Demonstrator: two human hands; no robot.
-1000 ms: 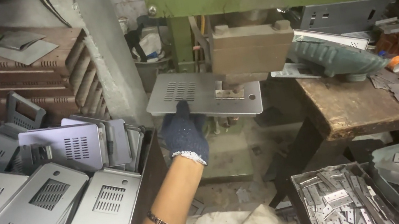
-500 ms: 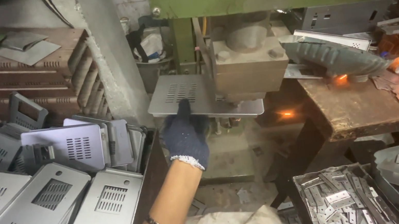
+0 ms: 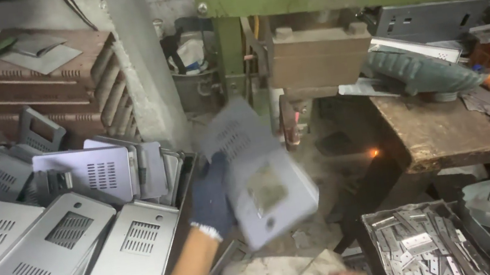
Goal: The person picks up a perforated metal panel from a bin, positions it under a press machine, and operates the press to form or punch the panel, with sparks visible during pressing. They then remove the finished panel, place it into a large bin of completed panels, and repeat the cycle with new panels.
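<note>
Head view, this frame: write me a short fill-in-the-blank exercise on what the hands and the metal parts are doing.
1. The left hand wears a dark blue ____.
2. It grips a grey metal panel with rows of ____ cut through it.
3. More vented panels are stacked to that hand's ____.
4. The bin at lower right holds small metal ____.

Missing words: glove; slots; left; pieces
</note>
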